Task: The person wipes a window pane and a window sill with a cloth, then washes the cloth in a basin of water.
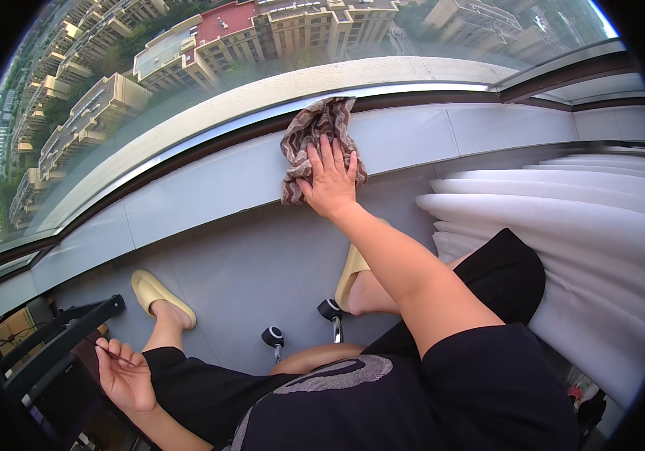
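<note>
My right hand [331, 177] presses down, fingers spread, on a crumpled brown-and-beige wavy-patterned cloth [305, 135]. That cloth lies across the pale tiled window sill [215, 175], its far end against the dark window frame [187, 145]. At the lower left, my left hand [125, 375] is raised beside the black metal frame [65, 332] of a piece of furniture. Its thumb and fingers pinch a thin dark strip [114, 354]; what this belongs to is unclear.
White curtain fabric [548, 203] hangs in folds at the right. Pale yellow slippers [156, 293] are on my feet on the grey tiled floor [243, 265]. Two chair casters [272, 336] stand between my legs. A cardboard box [15, 332] and cables sit at the left. Buildings show beyond the glass.
</note>
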